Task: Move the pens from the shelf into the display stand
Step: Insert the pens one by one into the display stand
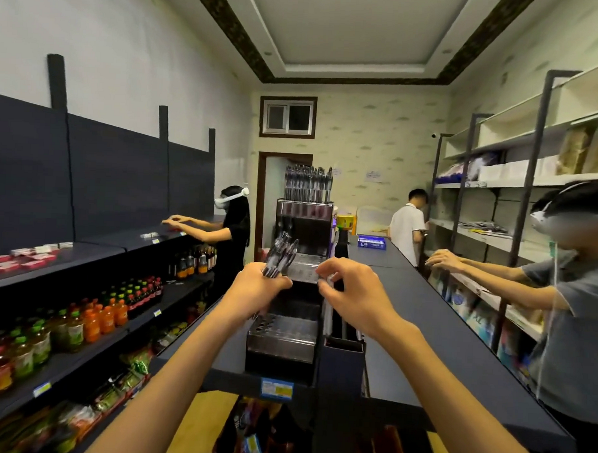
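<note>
My left hand (257,289) grips a bundle of several clear-barrelled pens (281,256), their tips fanning up and to the right. My right hand (353,290) hovers beside it with fingers curled, pinching one thin pen (327,306) that hangs downward. Both hands are above a tiered metal display stand (282,331) with rows of holes on its steps. The stand's top tier holds several upright pens (308,184). The stand sits on the dark shelf top (440,331).
A blue box (371,242) lies farther back on the shelf top. Drink bottles (98,317) fill the left shelves. One person (231,223) works at the left shelf, another (409,226) stands at the back, a third (563,272) reaches in from the right.
</note>
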`<control>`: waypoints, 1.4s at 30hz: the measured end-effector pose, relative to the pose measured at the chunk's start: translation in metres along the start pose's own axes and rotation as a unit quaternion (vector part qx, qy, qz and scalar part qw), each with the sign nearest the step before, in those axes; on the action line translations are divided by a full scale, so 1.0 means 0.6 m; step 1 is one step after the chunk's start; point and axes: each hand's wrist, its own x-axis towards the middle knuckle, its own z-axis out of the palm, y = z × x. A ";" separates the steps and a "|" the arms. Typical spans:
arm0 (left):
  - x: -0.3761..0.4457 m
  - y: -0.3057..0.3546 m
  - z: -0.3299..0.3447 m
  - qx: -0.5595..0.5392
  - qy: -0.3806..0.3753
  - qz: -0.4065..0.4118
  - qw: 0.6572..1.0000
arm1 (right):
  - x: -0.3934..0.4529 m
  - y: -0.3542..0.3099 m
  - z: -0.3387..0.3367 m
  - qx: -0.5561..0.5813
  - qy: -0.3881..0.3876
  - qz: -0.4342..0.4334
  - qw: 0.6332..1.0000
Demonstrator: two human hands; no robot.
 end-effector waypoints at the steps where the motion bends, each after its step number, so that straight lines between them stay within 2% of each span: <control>1: 0.013 -0.005 -0.002 -0.008 -0.008 0.003 1.000 | 0.008 -0.002 0.005 -0.001 0.003 0.000 1.000; 6: 0.080 -0.035 0.000 -0.070 -0.066 0.020 0.995 | 0.052 -0.018 0.032 0.038 0.028 0.028 0.999; 12: 0.145 -0.047 -0.012 -0.046 -0.108 0.060 0.991 | 0.126 -0.033 0.058 0.143 0.006 0.113 0.983; 17: 0.181 -0.061 -0.018 -0.075 -0.149 0.077 0.983 | 0.154 -0.030 0.081 0.282 -0.004 0.168 0.945; 24: 0.211 -0.079 -0.018 -0.123 -0.182 0.055 0.974 | 0.178 -0.031 0.094 0.306 -0.029 0.218 0.926; 28: 0.223 -0.092 -0.030 -0.148 -0.194 0.056 0.968 | 0.195 -0.026 0.105 0.377 0.048 0.264 0.886; 30: 0.227 -0.099 -0.034 -0.164 -0.182 0.046 0.968 | 0.210 -0.019 0.106 0.428 0.096 0.286 0.852; 32: 0.235 -0.105 -0.039 -0.178 -0.157 0.027 0.971 | 0.227 -0.005 0.103 0.443 0.145 0.289 0.836; 34: 0.244 -0.111 -0.045 -0.202 -0.128 0.010 0.971 | 0.241 0.011 0.101 0.414 0.173 0.278 0.849; 38: 0.257 -0.117 -0.061 -0.193 -0.089 -0.008 0.977 | 0.262 0.031 0.109 0.344 0.174 0.252 0.888; 42: 0.263 -0.113 -0.068 -0.165 -0.072 -0.005 0.984 | 0.280 0.032 0.122 0.136 0.175 0.201 0.954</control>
